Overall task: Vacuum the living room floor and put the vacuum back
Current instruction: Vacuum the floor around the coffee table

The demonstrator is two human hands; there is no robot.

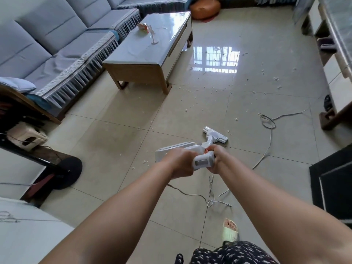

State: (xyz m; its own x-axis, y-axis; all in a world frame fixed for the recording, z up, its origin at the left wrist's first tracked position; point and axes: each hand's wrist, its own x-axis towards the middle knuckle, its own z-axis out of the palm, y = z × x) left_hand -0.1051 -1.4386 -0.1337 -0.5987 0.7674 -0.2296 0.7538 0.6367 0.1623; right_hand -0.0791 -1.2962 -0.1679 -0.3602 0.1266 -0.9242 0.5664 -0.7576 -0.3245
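Observation:
A white corded stick vacuum point(202, 161) stands in front of me over the beige tiled floor point(118, 141). Its floor head point(216, 134) rests on the tiles ahead of my hands. My left hand point(181, 161) grips the vacuum's body from the left. My right hand point(216, 158) curls round the handle from the right. The vacuum's white cord point(266, 149) trails across the floor to the right and loops below my arms. Small white scraps point(190, 90) lie scattered over the tiles ahead.
A coffee table point(152, 54) stands ahead left, with a grey sofa point(47, 44) behind it. A TV cabinet point(337, 73) lines the right wall. A black fan base point(62, 172) sits at left, a dark mat point(331, 191) at right, an orange cushion point(204, 7) far back.

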